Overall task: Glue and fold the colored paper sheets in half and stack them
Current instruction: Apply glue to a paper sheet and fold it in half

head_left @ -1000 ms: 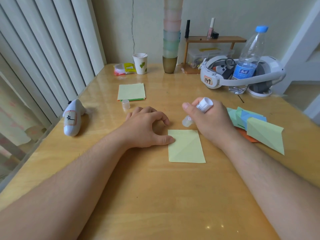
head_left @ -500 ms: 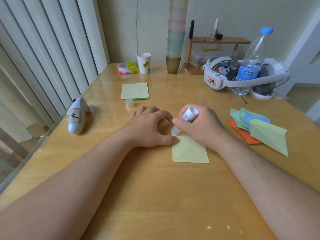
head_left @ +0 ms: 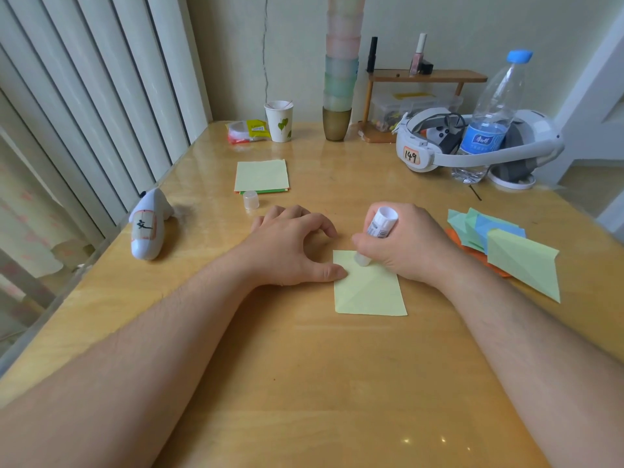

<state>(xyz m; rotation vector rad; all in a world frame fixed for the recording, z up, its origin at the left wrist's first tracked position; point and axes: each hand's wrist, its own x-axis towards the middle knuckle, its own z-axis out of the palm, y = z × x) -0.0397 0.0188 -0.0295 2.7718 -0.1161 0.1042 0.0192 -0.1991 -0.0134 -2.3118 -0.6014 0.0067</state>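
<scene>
A pale yellow-green paper sheet (head_left: 369, 290) lies flat on the wooden table (head_left: 304, 383) in front of me. My right hand (head_left: 405, 246) grips a white glue stick (head_left: 380, 228) and presses its tip on the sheet's upper left part. My left hand (head_left: 293, 246) rests beside the sheet with fingers curled, its thumb pressing the sheet's left edge. The glue stick's clear cap (head_left: 251, 200) stands behind my left hand. A stack of flat coloured sheets (head_left: 262, 176), yellow-green on top, lies farther back. Folded sheets (head_left: 503, 246) in green, blue and orange are piled at the right.
A white controller (head_left: 147, 228) lies at the left edge by the window blinds. At the back stand a paper cup (head_left: 279, 121), a tall stack of cups (head_left: 339, 79), a small wooden shelf (head_left: 427, 76), a white headset (head_left: 472, 145) and a water bottle (head_left: 489, 116).
My right hand brought the glue stick down from above the table onto the sheet's top and turned it more upright. My left hand stayed in place.
</scene>
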